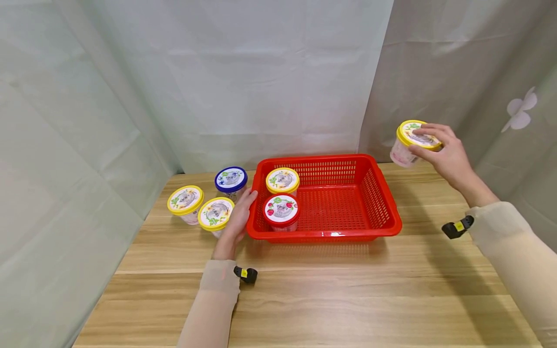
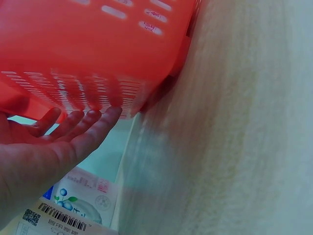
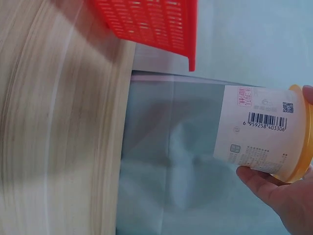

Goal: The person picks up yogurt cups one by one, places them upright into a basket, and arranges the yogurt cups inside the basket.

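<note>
Above the table at the right, my right hand (image 1: 450, 154) grips a yellow-lidded tub (image 1: 403, 152) near its lid, thumb and fingers on opposite sides. The right wrist view shows the tub's printed side with a barcode. At the left end of a red plastic basket (image 1: 330, 234), my left hand (image 1: 237, 218) touches the outer wall with nearly straight fingers (image 2: 93, 132). Inside the basket's left end stand a red-lidded tub (image 1: 281, 210) and another yellow-lidded tub (image 1: 283, 180) behind it.
Left of my left hand stand a blue-lidded tub (image 1: 231, 179) and two yellow-lidded tubs, one nearer the hand (image 1: 216, 214) and one farther left (image 1: 185, 200). A pale curtain (image 1: 261, 87) hangs behind the wooden table (image 1: 330, 295).
</note>
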